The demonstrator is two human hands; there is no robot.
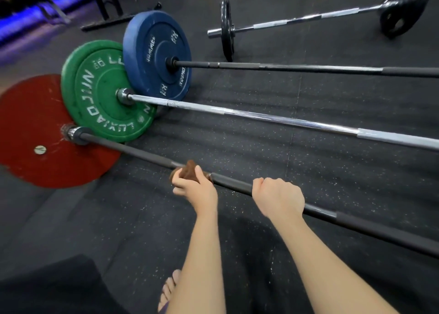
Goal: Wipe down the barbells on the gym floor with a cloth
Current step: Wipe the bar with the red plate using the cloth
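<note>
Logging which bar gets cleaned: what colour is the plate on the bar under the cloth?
The plate is red, clearest in the head view.

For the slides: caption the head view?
Left hand holds a brown cloth on the black barbell with red plate; right hand grips it.

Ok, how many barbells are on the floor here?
4. Nearest: red-plate barbell, gripped by the right hand, the left hand holding the cloth on it. Next: green-plate barbell. Then blue-plate barbell. Farthest: black-plate barbell. Others may lie out of frame.
</note>
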